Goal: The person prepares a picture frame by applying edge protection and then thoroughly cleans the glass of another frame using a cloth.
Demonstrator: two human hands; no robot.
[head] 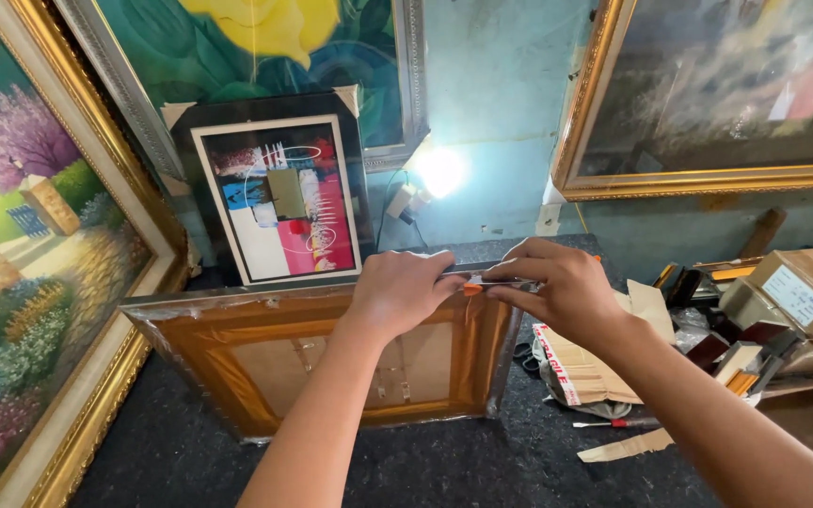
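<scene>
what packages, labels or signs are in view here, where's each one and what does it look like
Cardboard box: far right on the cluttered bench, brown, boxy, tilted.
Label: on that box's face, white rectangle with small dark print.
Tape strip: on torn brown cardboard below the right hand, white with red lettering.
No screens or signs show.

2 hands, the left hand and the right hand, meet on 1 wooden frame standing on edge. 4 framed paintings lean against the wall behind. 1 red-handled screwdriver lies on the dark table. 1 cardboard box sits at right.
</scene>
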